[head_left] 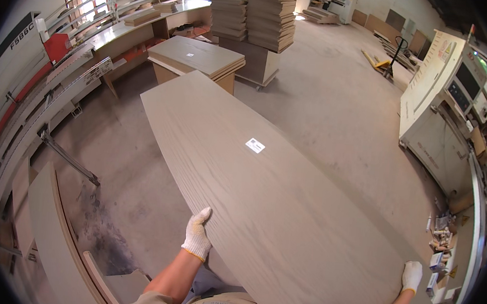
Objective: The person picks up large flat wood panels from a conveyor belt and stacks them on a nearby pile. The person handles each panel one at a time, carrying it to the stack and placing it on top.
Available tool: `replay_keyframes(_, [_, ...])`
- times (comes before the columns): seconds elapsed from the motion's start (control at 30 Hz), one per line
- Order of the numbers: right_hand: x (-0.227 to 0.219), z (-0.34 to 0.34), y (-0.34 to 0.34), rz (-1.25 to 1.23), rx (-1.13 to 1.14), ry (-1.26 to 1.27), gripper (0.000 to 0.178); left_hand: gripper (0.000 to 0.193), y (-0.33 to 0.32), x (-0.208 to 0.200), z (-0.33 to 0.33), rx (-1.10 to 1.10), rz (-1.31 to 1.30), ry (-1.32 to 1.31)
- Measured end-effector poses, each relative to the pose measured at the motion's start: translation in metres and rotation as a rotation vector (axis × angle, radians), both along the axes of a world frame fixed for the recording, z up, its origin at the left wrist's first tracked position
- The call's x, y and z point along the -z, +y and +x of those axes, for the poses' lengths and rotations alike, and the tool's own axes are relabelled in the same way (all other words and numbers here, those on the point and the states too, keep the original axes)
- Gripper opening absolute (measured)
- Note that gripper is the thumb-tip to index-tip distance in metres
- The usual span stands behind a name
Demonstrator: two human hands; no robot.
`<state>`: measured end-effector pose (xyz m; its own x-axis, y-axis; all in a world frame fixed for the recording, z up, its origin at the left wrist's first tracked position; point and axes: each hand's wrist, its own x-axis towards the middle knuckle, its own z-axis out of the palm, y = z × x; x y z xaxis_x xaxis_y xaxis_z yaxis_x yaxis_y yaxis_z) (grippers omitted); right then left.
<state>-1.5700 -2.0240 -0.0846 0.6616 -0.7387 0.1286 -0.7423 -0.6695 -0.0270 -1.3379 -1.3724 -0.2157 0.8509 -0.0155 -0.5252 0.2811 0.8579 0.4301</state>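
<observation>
A long grey-brown wood-grain panel with a small white label stretches out in front of me, from close to my body to the far stack. My left hand, in a white knit glove, grips the panel's left edge, its thumb on top and the other fingers hidden underneath. On the opposite edge my right hand, gloved the same way, is closed over the side; its fingertips are out of sight. Beyond the panel's far end lies a low stack of similar boards, the top one also labelled.
Taller board stacks stand farther back. A long white machine with a red part lines the left, its metal support bar jutting out. Boards lean at lower left. A control cabinet stands right, a yellow pallet truck beyond.
</observation>
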Motion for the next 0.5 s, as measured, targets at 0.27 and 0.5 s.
replay_keyframes(0.27, [0.039, -0.017, -0.13, -0.073, -0.147, -0.014, 0.028, 0.036, -0.076, 0.008, -0.012, -0.006, 0.042, 0.05])
replay_keyframes(0.5, [0.053, 0.047, -0.165, -0.016, -0.134, 0.08, 0.03, 0.037, -0.112, 0.01, -0.014, -0.038, 0.025, 0.046])
